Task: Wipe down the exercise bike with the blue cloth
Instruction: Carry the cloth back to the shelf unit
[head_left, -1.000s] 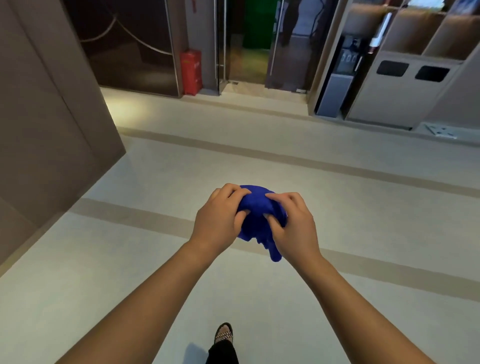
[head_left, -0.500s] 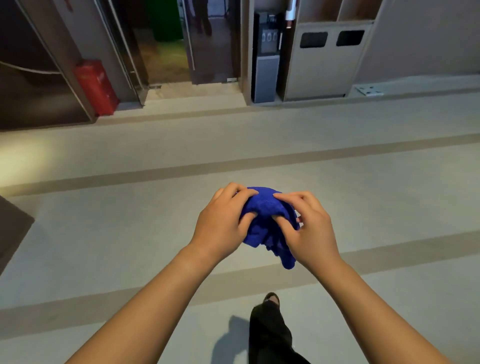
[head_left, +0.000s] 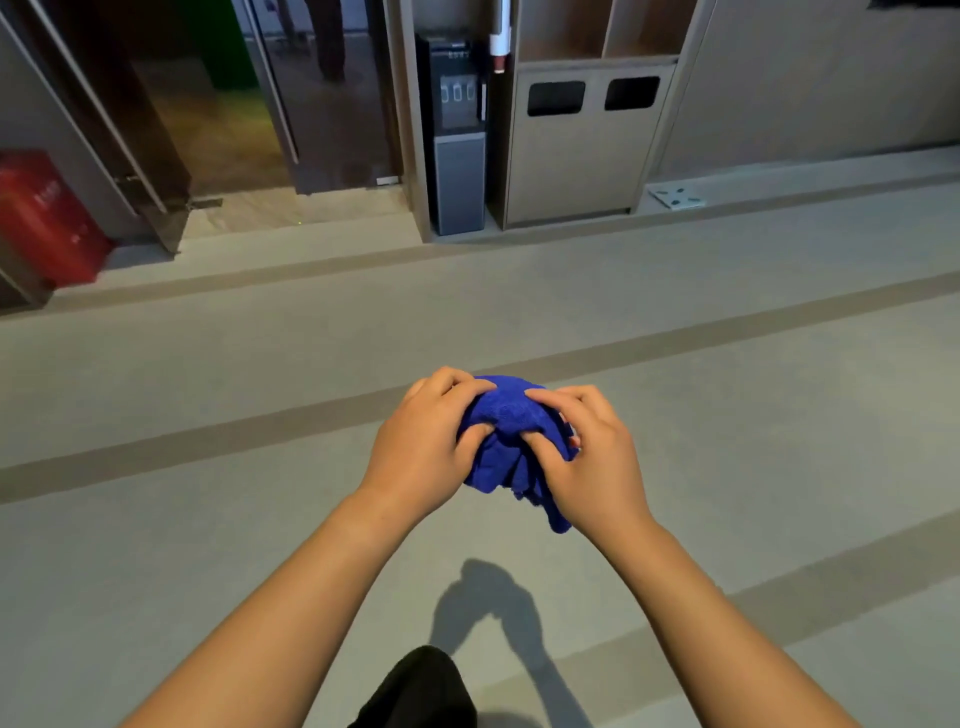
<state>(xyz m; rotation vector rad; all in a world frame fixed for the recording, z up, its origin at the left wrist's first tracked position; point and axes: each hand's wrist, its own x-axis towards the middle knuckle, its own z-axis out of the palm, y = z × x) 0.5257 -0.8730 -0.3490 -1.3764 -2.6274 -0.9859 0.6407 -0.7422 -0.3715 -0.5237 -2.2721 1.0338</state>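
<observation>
A bunched-up blue cloth (head_left: 511, 431) is held in front of me at mid-frame, above the grey floor. My left hand (head_left: 423, 447) grips its left side with the fingers curled over the top. My right hand (head_left: 592, 457) grips its right side, and a loose corner of cloth hangs down below that hand. No exercise bike is in view.
A grey floor (head_left: 208, 519) with brown stripes spreads all around. Ahead stand a water dispenser (head_left: 460, 135), a beige cabinet with two bin slots (head_left: 582, 150), glass doors (head_left: 322, 104) and a red box (head_left: 47, 218) at far left. My dark trouser leg (head_left: 421, 686) shows at the bottom.
My view has swung to the left wall units, which now sit closer and more centred. Both hands keep hold of the cloth; the fingers have shifted slightly on it.
</observation>
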